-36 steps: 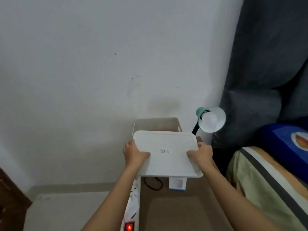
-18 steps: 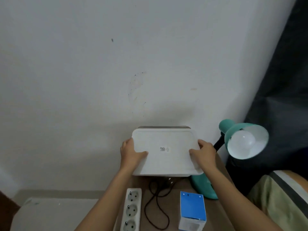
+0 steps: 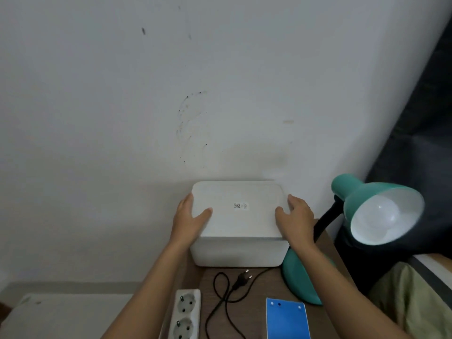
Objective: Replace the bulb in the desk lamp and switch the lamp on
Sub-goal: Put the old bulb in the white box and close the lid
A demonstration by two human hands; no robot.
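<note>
A teal desk lamp (image 3: 352, 201) stands at the right of the brown table (image 3: 254, 285), its shade turned toward me with a white bulb (image 3: 376, 216) inside, unlit. Its teal base (image 3: 293, 272) sits behind my right forearm. The lamp's black cord and plug (image 3: 242, 277) lie loose on the table, not in a socket. A blue bulb carton (image 3: 287, 319) lies at the front. My left hand (image 3: 189, 220) and my right hand (image 3: 296, 217) grip the two ends of the white lid (image 3: 239, 209), which rests on a white storage box (image 3: 238, 252) against the wall.
A white power strip (image 3: 186, 311) lies at the table's front left. The white wall (image 3: 171, 94) rises right behind the box. A dark curtain (image 3: 420, 133) hangs at the right, with a striped cushion (image 3: 415, 292) below it. Pale floor shows at the lower left.
The lid, held up and tilted a second ago, has come down flat onto the box. My view has dropped and shifted right, bringing the lamp, plug and carton closer.
</note>
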